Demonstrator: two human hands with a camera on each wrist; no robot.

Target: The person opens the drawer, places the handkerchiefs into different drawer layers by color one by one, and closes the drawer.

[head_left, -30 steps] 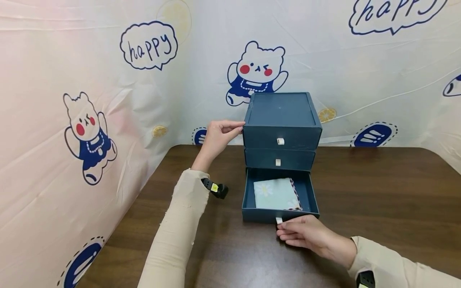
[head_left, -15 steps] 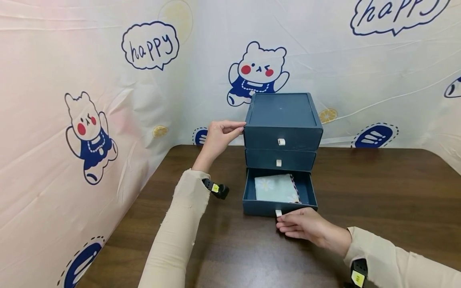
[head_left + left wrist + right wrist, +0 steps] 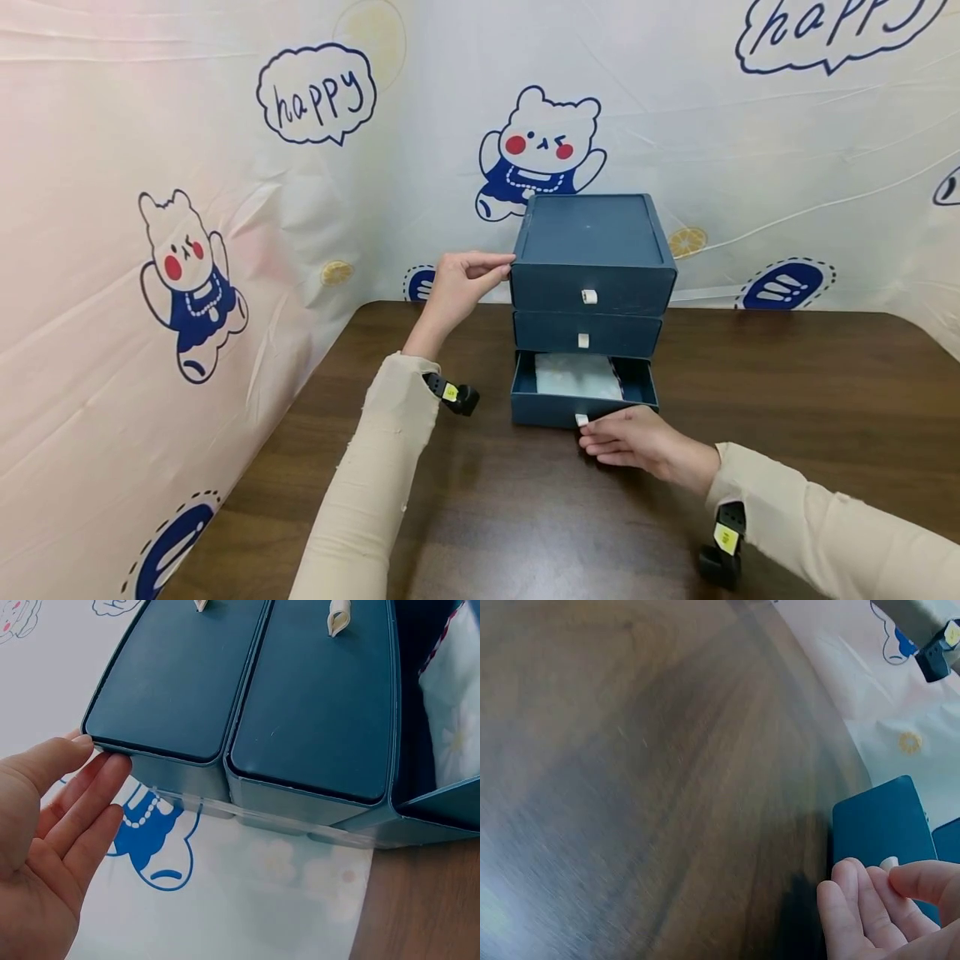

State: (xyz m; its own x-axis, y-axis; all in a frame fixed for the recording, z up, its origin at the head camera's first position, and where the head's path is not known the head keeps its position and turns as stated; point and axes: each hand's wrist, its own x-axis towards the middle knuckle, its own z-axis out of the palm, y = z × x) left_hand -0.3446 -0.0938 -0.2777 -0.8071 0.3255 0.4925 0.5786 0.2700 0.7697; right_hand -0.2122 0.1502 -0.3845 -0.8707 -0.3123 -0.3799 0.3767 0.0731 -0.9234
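A dark blue drawer cabinet (image 3: 592,229) stands on the table, its upper two drawers closed. The bottom drawer (image 3: 543,408) is partly pulled out, and a folded pale cloth (image 3: 573,377) with a dark-and-light edge lies inside it. My right hand (image 3: 645,442) pinches the white pull tab (image 3: 582,420) of that drawer between thumb and forefinger. At the cabinet's upper left front corner rests my left hand (image 3: 461,287), its fingers nearly straight. In the left wrist view its thumb and fingertips touch this corner and the side (image 3: 180,772) beside it.
White tabs (image 3: 589,297) mark the upper drawers. A brown wooden table (image 3: 480,517) lies beneath. Behind and to the left hangs a white cloth (image 3: 420,125) printed with bears. Dark wrist cameras (image 3: 457,398) are strapped over both sleeves.
My right hand has pushed the bottom drawer farther into the cabinet, so less of the cloth shows. My left hand has stayed at the cabinet's corner.
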